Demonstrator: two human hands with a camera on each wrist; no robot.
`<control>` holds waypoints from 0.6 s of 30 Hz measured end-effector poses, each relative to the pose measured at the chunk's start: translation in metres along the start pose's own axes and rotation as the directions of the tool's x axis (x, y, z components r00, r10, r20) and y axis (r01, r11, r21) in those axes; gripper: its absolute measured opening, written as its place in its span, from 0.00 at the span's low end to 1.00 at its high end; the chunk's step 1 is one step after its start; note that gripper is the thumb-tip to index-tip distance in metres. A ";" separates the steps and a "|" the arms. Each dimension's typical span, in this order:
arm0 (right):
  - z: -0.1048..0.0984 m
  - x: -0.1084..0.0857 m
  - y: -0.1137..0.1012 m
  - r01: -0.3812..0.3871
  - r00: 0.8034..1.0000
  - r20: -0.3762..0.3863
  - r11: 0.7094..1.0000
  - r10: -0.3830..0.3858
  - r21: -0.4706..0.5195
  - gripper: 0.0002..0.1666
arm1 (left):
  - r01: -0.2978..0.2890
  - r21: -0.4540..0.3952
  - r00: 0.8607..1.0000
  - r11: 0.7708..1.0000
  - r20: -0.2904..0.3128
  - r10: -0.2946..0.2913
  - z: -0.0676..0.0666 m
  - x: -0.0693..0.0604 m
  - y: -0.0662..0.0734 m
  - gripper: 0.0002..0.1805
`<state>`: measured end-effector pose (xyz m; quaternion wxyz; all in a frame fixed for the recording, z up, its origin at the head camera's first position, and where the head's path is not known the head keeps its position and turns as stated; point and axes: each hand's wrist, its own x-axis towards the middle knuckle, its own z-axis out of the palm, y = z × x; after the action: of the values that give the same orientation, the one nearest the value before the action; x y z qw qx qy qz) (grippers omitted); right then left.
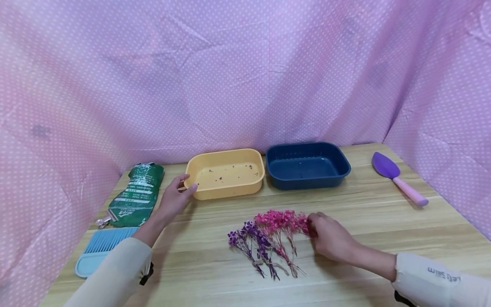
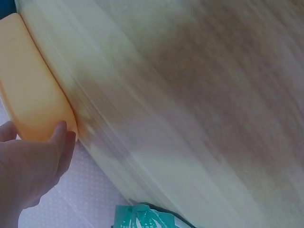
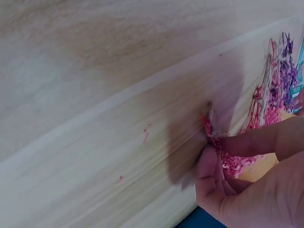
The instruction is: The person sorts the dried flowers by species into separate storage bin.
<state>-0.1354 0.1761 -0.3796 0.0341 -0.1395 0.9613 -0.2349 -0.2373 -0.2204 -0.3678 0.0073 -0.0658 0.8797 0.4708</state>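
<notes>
My left hand [image 1: 177,198] touches the left end of a yellow tray [image 1: 230,190], thumb at its front corner and fingers at its side. In the left wrist view, the fingertips rest against the outer wall of that tray [image 2: 33,80]. My right hand [image 1: 333,238] is at the right end of a bunch of pink dried flowers [image 1: 281,221] lying on the table. The right wrist view shows thumb and forefinger pinching a small pink dried flower sprig [image 3: 209,124], partly hidden by the fingers. Purple dried flowers [image 1: 249,235] lie left of the pink ones.
Beside the yellow tray, which has dark specks inside, stands a navy blue tray [image 1: 308,182]. A purple scoop with pink handle [image 1: 399,179] lies at the right. A clipped green bag [image 1: 138,198] and a light blue brush [image 1: 103,247] lie at the left. Dotted curtains [image 1: 245,85] surround the table.
</notes>
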 end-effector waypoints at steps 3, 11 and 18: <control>-0.003 0.001 0.004 -0.037 0.999 0.008 0.998 0.036 0.053 0.26 | 0.004 0.010 1.000 1.000 0.012 -0.004 -0.001 -0.001 0.001 0.33; -0.008 -0.002 0.011 0.004 1.000 0.024 1.000 -0.003 -0.025 0.19 | 0.006 0.026 0.999 1.000 0.036 -0.007 -0.003 -0.003 0.002 0.34; -0.013 -0.003 0.013 0.026 0.998 0.056 1.000 -0.025 -0.003 0.17 | 0.014 0.022 0.999 1.000 0.051 -0.015 -0.004 -0.003 0.002 0.35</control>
<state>-0.1378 0.1936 -0.3739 0.0578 -0.1583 0.9586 -0.2294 -0.2347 -0.2225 -0.3632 0.0339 -0.0599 0.8838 0.4627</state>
